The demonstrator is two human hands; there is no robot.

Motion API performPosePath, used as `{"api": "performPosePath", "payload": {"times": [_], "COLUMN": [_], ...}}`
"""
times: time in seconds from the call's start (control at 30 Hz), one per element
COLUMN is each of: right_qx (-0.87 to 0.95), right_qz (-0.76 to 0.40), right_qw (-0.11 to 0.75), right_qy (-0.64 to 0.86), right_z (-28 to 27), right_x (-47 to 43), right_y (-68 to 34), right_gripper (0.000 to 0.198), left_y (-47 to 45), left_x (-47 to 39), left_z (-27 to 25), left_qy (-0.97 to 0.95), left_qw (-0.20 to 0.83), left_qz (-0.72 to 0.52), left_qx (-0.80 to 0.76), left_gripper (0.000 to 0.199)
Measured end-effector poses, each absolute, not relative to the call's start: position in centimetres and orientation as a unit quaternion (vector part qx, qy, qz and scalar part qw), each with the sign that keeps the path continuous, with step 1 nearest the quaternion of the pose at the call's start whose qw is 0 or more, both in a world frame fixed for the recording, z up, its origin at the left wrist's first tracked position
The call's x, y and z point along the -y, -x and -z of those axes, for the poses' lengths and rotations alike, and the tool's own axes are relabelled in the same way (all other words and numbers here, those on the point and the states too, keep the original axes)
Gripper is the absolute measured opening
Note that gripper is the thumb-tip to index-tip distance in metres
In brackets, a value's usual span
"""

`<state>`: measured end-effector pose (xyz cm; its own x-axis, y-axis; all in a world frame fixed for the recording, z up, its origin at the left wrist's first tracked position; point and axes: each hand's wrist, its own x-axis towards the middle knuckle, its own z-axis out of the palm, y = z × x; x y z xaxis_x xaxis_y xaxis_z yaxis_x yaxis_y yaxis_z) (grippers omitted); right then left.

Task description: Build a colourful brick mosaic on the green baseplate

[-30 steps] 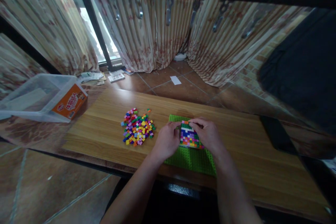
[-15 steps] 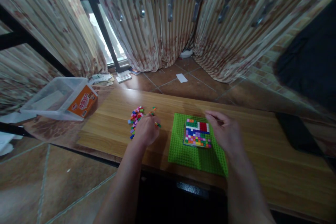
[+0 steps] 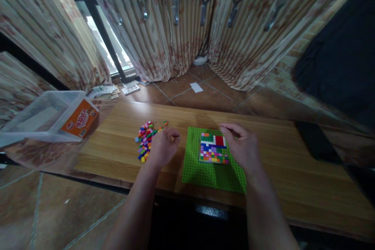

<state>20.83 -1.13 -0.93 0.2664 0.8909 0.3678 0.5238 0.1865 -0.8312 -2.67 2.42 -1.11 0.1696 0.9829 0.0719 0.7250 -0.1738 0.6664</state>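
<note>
My left hand (image 3: 164, 146) is closed in a pinch just right of a loose pile of small coloured building bricks (image 3: 144, 144). What its fingertips hold, if anything, is too small to make out. A green studded baseplate (image 3: 191, 174) lies flat on the table. On it sits a small square mosaic of bricks (image 3: 213, 148), with a red block, white and blue lines and mixed colours along its near edge. Beside the mosaic's far right corner, my right hand (image 3: 243, 144) hovers over the baseplate, thumb and fingers drawn together. I cannot tell what is between them.
The wooden table (image 3: 287, 179) bears everything here. A clear plastic bin (image 3: 43, 125) with an orange label stands at its left end. To the right lies a dark flat object (image 3: 315, 144). Papers (image 3: 131, 88) and curtains (image 3: 164, 43) are beyond the far edge.
My left hand has lifted off the brick pile and turned slightly, uncovering more bricks. My right hand stays by the mosaic. The whole view has shifted a little.
</note>
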Motion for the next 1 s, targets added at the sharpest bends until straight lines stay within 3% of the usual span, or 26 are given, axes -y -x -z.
{"api": "performPosePath", "payload": {"times": [0.2, 0.4, 0.77, 1.0], "right_qx": [0.614, 0.635, 0.632, 0.605], "right_qz": [-0.261, -0.312, -0.269, -0.205], "right_qw": [0.518, 0.504, 0.501, 0.444], "right_qy": [0.535, 0.495, 0.527, 0.628], "right_z": [0.0, -0.2, 0.3, 1.5], "right_x": [1.7, 2.0, 1.8, 1.4], "right_y": [-19.4, -18.3, -18.7, -21.5], "right_gripper": [0.012, 0.012, 0.014, 0.016], "left_y": [-0.5, -2.2, -3.1, -2.1], "left_x": [-1.2, -0.5, -0.6, -1.4], "left_z": [0.7, 0.3, 0.4, 0.7], "left_qy": [-0.491, -0.344, -0.352, -0.444], "left_qw": [0.594, 0.727, 0.733, 0.598], "left_qz": [-0.438, -0.448, -0.434, -0.462], "left_qx": [-0.463, -0.391, -0.387, -0.481], "left_gripper": [0.012, 0.025, 0.028, 0.016]}}
